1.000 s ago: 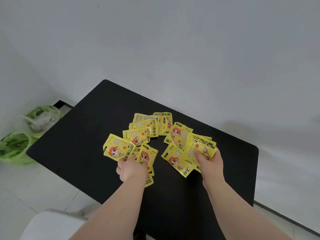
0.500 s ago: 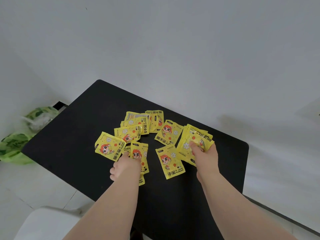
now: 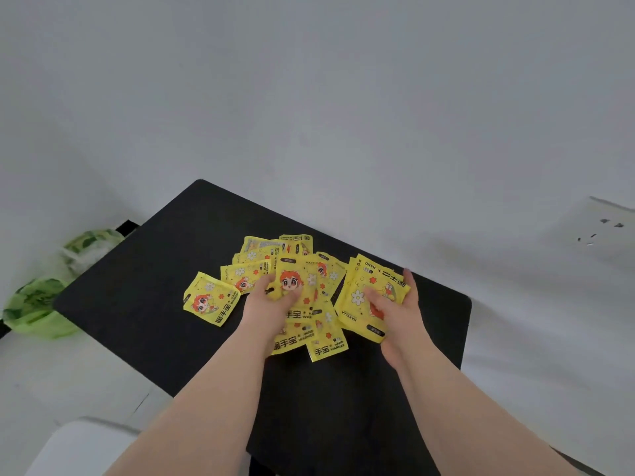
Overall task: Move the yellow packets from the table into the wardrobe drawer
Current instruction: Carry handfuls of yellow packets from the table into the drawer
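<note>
Several yellow packets (image 3: 271,259) with a cartoon face lie fanned out on the black table (image 3: 137,276). One packet (image 3: 210,299) lies apart at the left of the pile. My left hand (image 3: 266,304) grips a small bunch of packets (image 3: 293,286) near the pile's middle, lifted slightly off the others. My right hand (image 3: 395,310) holds a stack of packets (image 3: 364,293) at the right, thumb on top and fingers curled round the far edge. More packets (image 3: 326,348) lie under and between my hands. The wardrobe drawer is not in view.
Green plastic bags (image 3: 37,304) sit on the floor left of the table. A white rounded object (image 3: 79,448) is at the lower left. Grey-white walls stand behind the table, with a wall socket (image 3: 604,228) at the right.
Both hands have gathered packets: the left one closed on a bunch and raised it, the right one pulled its stack together. The loose packets between the hands have shifted closer.
</note>
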